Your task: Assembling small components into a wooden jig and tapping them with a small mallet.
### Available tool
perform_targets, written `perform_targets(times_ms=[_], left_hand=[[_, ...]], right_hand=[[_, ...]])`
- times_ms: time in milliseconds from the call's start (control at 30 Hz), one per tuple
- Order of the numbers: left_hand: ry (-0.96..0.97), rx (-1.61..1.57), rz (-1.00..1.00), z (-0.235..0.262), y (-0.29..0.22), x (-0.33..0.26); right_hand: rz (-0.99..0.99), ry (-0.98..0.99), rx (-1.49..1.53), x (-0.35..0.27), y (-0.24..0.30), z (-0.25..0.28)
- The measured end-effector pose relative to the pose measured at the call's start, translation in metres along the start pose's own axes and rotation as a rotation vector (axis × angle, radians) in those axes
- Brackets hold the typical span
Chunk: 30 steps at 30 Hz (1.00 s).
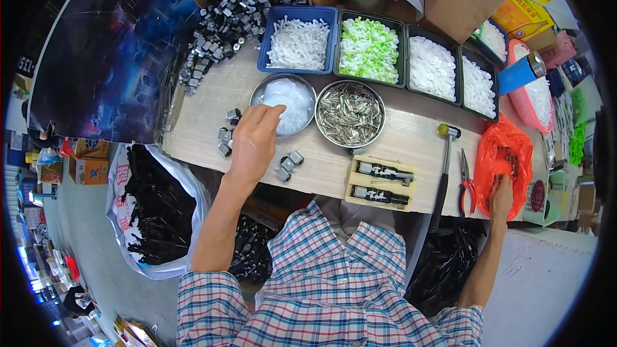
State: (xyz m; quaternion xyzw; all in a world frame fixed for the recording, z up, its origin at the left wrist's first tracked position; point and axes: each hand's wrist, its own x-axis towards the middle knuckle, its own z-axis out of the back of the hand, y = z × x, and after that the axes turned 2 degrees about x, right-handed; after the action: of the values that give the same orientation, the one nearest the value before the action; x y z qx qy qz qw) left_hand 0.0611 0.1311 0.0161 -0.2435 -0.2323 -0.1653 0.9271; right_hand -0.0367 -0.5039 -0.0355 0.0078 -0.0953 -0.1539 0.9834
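Fingers (270,114) over round steel bowl (259,90) of translucent white pieces (292,99)

The counter (411,144) is pale wood with a matt, fine-grained face. Two round bowls are shiny metal: one (256,93) holds translucent white plastic pieces, the other (380,130) a heap of bright metal pins. The trays behind are smooth plastic, one blue (265,58) and the others dark (402,58), filled with matt white and green plastic parts. The small blocks (289,164) near the left hand (254,144) look like dull grey metal. The orange bag (504,154) at the right hand (501,198) is thin, glossy, crinkled plastic. The shirt (334,283) is checked woven cloth.
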Motion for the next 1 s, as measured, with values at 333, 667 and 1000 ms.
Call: perform_targets(times_ms=[333, 667, 1000], left_hand=[[-0.15, -0.372, 0.491, -0.004, -0.028, -0.013], [0.094, -1.182, 0.841, -0.019, -0.106, -0.044], [0.189, -1.278, 0.759, -0.029, -0.122, -0.052]], right_hand=[[-0.116, -0.13, 0.882, -0.059, 0.188, 0.079], [0.038, 0.494, 1.388, -0.111, 0.329, 0.064], [-0.002, 0.549, 1.384, -0.113, 0.305, 0.065]])
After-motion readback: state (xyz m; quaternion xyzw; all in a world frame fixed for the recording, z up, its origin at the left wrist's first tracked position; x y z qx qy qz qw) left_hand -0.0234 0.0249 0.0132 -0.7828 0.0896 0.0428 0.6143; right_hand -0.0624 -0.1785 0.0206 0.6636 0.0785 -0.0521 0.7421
